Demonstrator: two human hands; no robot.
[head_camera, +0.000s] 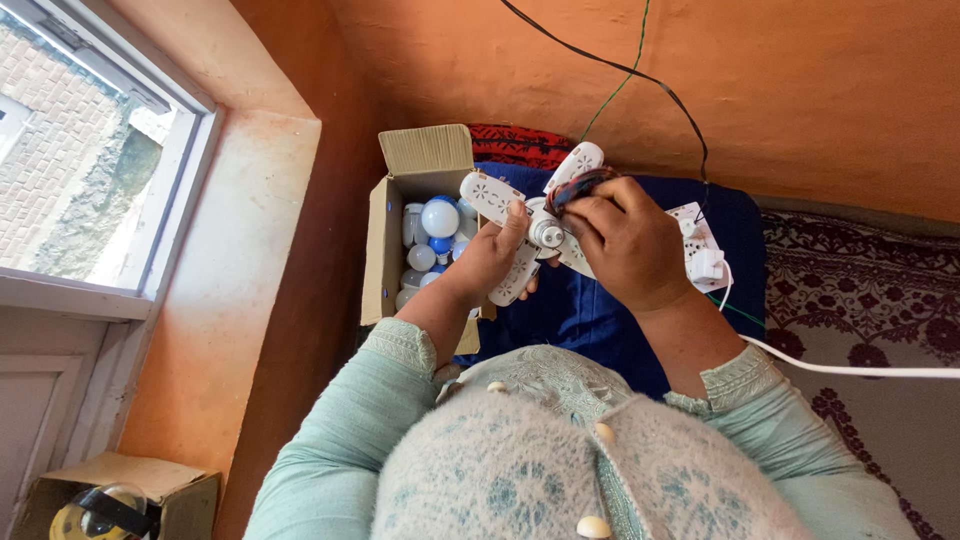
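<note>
Holding a white folding-blade lamp above the blue cloth, the left hand is closed around one blade for steadiness, while the right hand is pinched over the hub, near the box of bulbs.

The lamp is a white fan-blade bulb with several flat, elongated leaves spreading from a round hub that ends in a silver screw base. The base points toward the camera. One leaf reaches left over the box, one rises to the upper right, another hangs down between the hands; each shows small cut-out patterns. It is held in the air above a blue cloth. A dark red band crosses the upper leaf.
</note>
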